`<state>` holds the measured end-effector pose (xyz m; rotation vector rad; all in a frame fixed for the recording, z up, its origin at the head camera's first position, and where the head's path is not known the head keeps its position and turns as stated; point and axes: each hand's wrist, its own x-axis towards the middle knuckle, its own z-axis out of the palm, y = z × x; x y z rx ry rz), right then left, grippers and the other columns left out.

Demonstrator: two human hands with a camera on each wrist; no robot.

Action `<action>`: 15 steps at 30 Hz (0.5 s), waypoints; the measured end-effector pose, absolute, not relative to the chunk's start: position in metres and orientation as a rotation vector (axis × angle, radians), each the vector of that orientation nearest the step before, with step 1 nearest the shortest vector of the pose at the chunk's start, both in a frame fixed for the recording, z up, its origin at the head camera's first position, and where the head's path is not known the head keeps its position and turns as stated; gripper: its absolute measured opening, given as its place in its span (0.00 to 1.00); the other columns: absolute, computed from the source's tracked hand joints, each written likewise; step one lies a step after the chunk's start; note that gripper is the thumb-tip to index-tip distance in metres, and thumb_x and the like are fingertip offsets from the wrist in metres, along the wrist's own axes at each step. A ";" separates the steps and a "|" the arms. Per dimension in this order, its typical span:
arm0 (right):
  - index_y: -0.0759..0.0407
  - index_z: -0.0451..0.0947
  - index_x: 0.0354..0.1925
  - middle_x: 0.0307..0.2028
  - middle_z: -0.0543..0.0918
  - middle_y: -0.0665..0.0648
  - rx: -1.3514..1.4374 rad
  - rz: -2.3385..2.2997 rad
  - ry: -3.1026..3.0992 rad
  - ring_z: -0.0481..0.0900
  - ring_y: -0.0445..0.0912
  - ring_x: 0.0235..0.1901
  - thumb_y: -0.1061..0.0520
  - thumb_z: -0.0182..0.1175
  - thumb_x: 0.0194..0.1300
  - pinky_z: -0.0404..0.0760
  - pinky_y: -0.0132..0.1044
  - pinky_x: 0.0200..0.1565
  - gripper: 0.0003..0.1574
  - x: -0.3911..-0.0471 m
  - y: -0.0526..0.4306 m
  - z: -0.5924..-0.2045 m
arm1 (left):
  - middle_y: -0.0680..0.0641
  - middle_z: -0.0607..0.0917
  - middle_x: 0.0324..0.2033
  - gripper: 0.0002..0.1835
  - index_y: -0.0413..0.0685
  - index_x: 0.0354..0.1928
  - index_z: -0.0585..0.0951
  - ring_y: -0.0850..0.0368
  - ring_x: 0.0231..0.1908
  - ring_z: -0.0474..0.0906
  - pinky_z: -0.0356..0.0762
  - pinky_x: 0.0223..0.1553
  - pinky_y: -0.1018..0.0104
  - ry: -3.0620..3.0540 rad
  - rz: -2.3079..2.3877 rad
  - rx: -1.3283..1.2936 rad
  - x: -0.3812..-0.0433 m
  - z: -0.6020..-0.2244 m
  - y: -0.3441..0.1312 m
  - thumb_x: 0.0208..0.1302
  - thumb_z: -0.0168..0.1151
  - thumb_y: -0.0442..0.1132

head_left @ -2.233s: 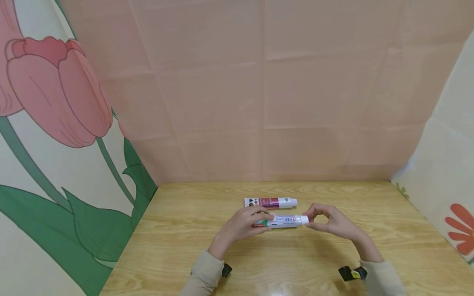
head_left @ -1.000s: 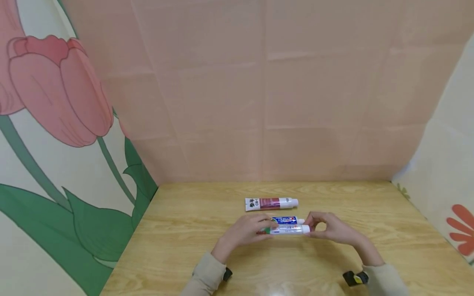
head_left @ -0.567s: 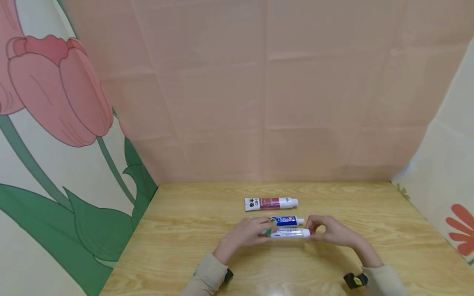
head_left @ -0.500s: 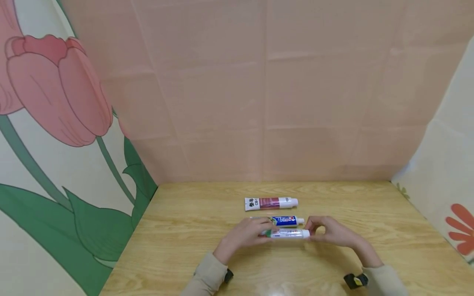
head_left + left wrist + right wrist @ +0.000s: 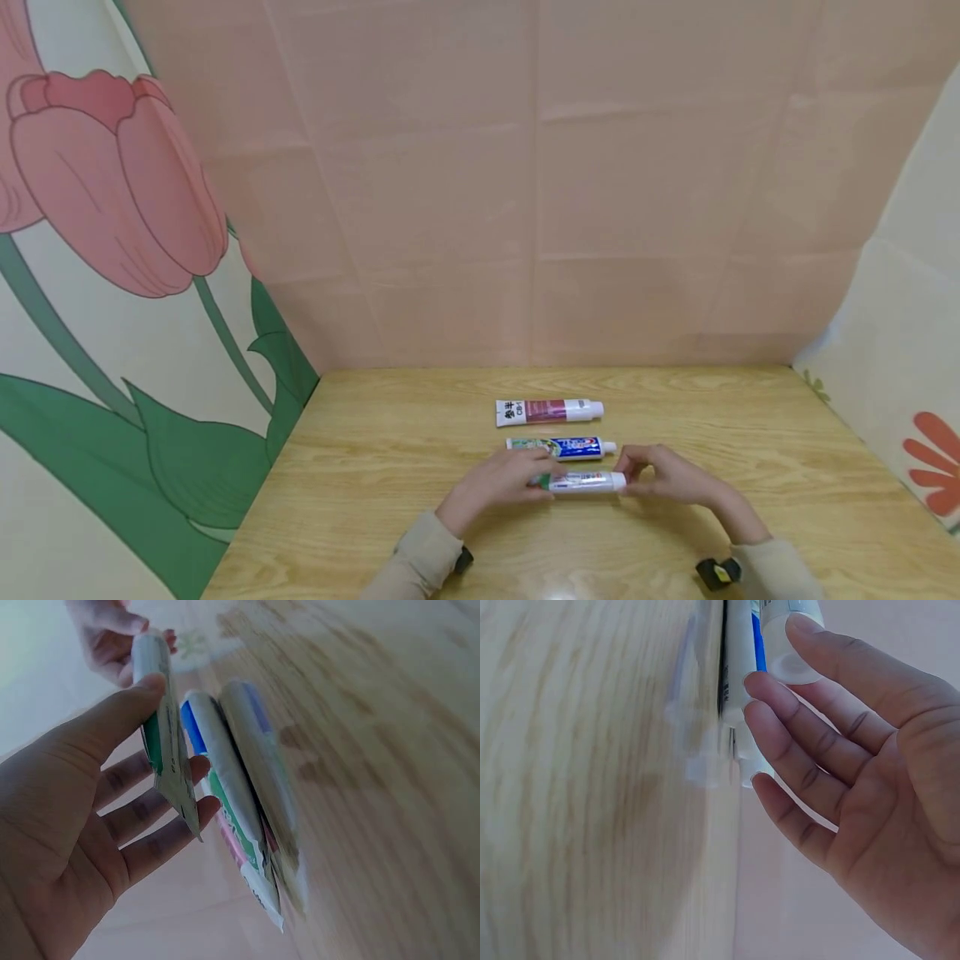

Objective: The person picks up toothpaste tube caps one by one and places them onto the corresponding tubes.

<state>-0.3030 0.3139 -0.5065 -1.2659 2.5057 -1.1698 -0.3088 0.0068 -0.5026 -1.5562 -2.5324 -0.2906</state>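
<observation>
Nearest in the head view is a silvery-white toothpaste tube (image 5: pixel 585 482) with a green end and a white cap. My left hand (image 5: pixel 498 483) pinches its tail end between thumb and fingers; in the left wrist view the tube (image 5: pixel 166 735) is clear of the table, its crimped tail pointing down past my fingers. At the cap end, my right hand (image 5: pixel 671 477) pinches with thumb and fingertips, and the right wrist view shows the cap (image 5: pixel 793 667) there. Just behind lies a blue-and-green toothpaste tube (image 5: pixel 577 448), its lower left edge partly covered by my left fingers.
Farther back on the wooden table (image 5: pixel 360 467) lies a white-and-crimson toothpaste tube (image 5: pixel 546 412), roughly parallel to the others with its cap to the right. A pink cloth (image 5: pixel 450 208) hangs behind the table, and floral panels flank both sides.
Both hands have drawn the silvery-white tube toward the front edge. The blue-and-green tube, at first hidden behind it, now shows almost whole. The crimson tube stays in place.
</observation>
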 end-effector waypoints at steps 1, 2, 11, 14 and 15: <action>0.54 0.75 0.35 0.28 0.82 0.54 -1.262 -1.168 2.503 0.78 0.37 0.29 0.60 0.65 0.56 0.80 0.32 0.32 0.09 -0.303 0.314 -0.507 | 0.60 0.78 0.41 0.21 0.60 0.54 0.77 0.73 0.35 0.70 0.65 0.36 0.89 -2.539 -0.281 -1.557 -0.308 -0.502 0.007 0.58 0.62 0.53; 0.55 0.75 0.35 0.28 0.82 0.55 -1.258 -1.169 2.497 0.78 0.38 0.29 0.61 0.65 0.56 0.80 0.32 0.32 0.09 -0.303 0.314 -0.507 | 0.60 0.78 0.41 0.21 0.60 0.54 0.77 0.74 0.35 0.70 0.65 0.36 0.89 -2.542 -0.274 -1.558 -0.308 -0.502 0.007 0.57 0.62 0.53; 0.56 0.74 0.36 0.28 0.82 0.54 -1.306 -1.166 2.474 0.79 0.39 0.28 0.62 0.66 0.54 0.79 0.32 0.31 0.11 -0.301 0.314 -0.510 | 0.60 0.77 0.38 0.23 0.61 0.55 0.75 0.74 0.32 0.67 0.62 0.32 0.89 -2.614 -0.253 -1.557 -0.305 -0.502 0.009 0.57 0.63 0.51; 0.55 0.74 0.35 0.27 0.82 0.52 -1.312 -1.151 2.485 0.78 0.38 0.28 0.61 0.66 0.54 0.79 0.32 0.30 0.11 -0.301 0.314 -0.512 | 0.60 0.77 0.40 0.23 0.61 0.56 0.75 0.74 0.34 0.68 0.64 0.34 0.89 -2.636 -0.257 -1.559 -0.305 -0.503 0.010 0.57 0.63 0.51; 0.55 0.74 0.35 0.27 0.81 0.51 -1.313 -1.145 2.488 0.78 0.38 0.28 0.61 0.66 0.54 0.79 0.31 0.30 0.11 -0.301 0.314 -0.513 | 0.61 0.77 0.42 0.23 0.62 0.57 0.74 0.74 0.35 0.68 0.65 0.36 0.88 -2.641 -0.253 -1.560 -0.305 -0.504 0.010 0.57 0.62 0.51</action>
